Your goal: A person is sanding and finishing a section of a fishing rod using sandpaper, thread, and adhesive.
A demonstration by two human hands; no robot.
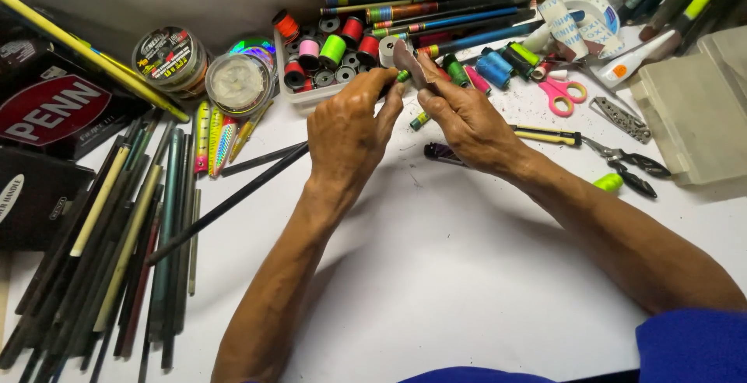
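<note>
Two bare forearms reach up from the near edge of the white bench (436,274), a blue sleeve (692,344) covering the right upper arm. The left hand (348,130) and the right hand (467,118) meet above the middle of the bench, well away from the body. Between them they hold a small grey-brown piece of sanding paper (411,64), folded over something thin; what sits inside it is hidden by the fingers. The right grip is closed on the paper, thumb and forefinger pinching its lower edge. The left grip is also closed, fingertips pressed together right against the paper's left side, though whether they pinch the paper itself or a slim part inside it cannot be told.

Just under the right hand lies a dark purple-ended stick (440,152), and to its right a yellow-and-black handled tool (545,135) and a pair of black pliers (630,165). A bundle of dark rod blanks (117,258) lies along the left side of the bench, with one thin black rod (226,204) slanting toward the left wrist. Beside them rest a few bright fishing lures (214,138).

Farther back, just beyond the fingers, a clear tray (299,96) holds thread spools in orange, pink, green and red. Left of it stand two round line spools (171,60). Pink-handled scissors (562,93) lie to the right of the hands, a pale plastic box (692,110) at the right edge, and decorated rod sections (436,5) along the back.
</note>
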